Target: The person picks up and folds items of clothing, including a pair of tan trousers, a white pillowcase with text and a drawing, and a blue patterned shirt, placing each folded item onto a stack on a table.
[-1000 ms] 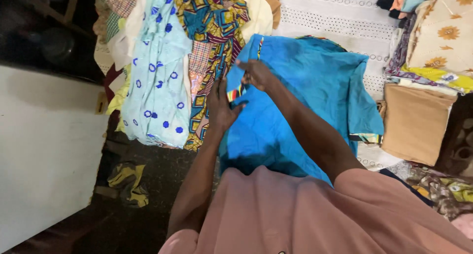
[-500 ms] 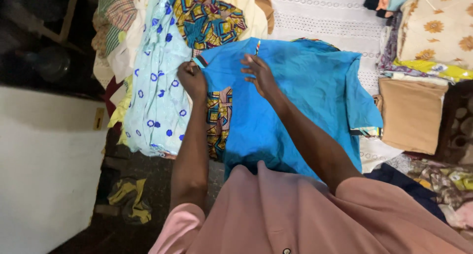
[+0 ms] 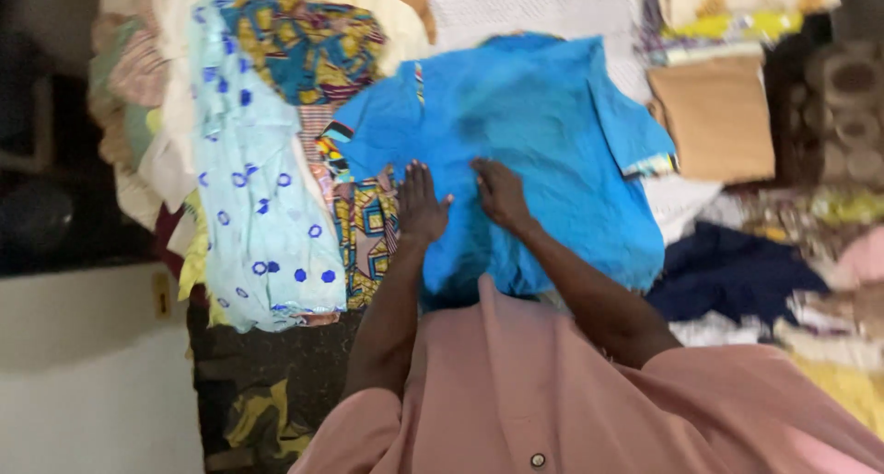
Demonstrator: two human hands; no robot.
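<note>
Basically both hands, left hand (image 3: 422,205) and right hand (image 3: 500,193), lie flat, fingers spread, gripping nothing, on the blue garment (image 3: 525,133) mid-pile. Pale dotted cloth (image 3: 249,207) left, tan folded fabric (image 3: 716,115) right, navy cloth (image 3: 737,271) beside. Garment's near hem hidden behind the pink shirt (image 3: 552,391); picture blurred.
</note>
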